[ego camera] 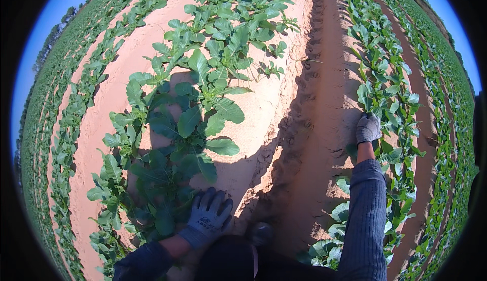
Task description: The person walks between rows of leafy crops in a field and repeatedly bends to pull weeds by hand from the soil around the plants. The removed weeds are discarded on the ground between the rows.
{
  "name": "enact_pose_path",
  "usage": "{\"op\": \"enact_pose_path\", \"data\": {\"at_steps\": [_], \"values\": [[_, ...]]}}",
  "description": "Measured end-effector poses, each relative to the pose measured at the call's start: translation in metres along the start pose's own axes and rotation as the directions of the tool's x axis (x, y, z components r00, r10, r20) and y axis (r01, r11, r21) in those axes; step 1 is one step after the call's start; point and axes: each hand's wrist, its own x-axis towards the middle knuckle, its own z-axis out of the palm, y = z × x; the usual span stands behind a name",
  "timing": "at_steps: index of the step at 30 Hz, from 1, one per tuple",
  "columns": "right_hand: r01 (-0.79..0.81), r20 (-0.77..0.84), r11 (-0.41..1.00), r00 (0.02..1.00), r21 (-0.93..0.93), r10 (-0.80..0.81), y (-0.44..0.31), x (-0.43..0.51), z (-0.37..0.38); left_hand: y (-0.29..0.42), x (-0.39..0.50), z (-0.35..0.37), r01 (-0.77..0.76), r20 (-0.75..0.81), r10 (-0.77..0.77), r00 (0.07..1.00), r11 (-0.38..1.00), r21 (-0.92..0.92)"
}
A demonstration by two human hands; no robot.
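Note:
My left hand (210, 213), in a grey work glove with darker fingertips and printing on its back, lies palm down at the edge of the sandy bed. Its fingers are spread and hold nothing; the nearest broad-leaved green plants (161, 184) stand in shadow just left of it. Reaching out to the right, my right hand (368, 128) wears a similar glove, and its fingers curl in at the side of another crop row (393, 107). An upright leaf (365, 95) rises directly above that fist. The fingertips and the plant's base are hidden by the glove.
A sandy furrow (323, 140) with a rough, crumbled edge runs ahead between the two beds. Small plants (272, 69) grow near the left bed's edge. More crop rows (87, 87) stretch away on both sides. A rounded shoe tip (261, 233) shows below, partly shaded.

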Motion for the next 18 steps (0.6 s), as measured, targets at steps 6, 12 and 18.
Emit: {"op": "enact_pose_path", "data": {"at_steps": [6,12,18], "values": [[0.426,-0.007,0.882,0.901,0.2,-0.434,-0.034,-0.039,-0.016,0.001,0.003,-0.009,-0.03,-0.023,0.03,0.999,1.0,-0.002],[0.518,0.272,0.651,0.627,0.555,-0.73,-0.147,-0.135,-0.001,-0.007,-0.005,-0.004,-0.014,-0.033,0.013,0.999,1.0,-0.012],[0.426,0.104,0.694,0.807,0.581,-0.582,-0.239,-0.151,0.011,-0.006,0.003,0.001,-0.025,-0.08,0.022,0.997,0.999,-0.039]]}}
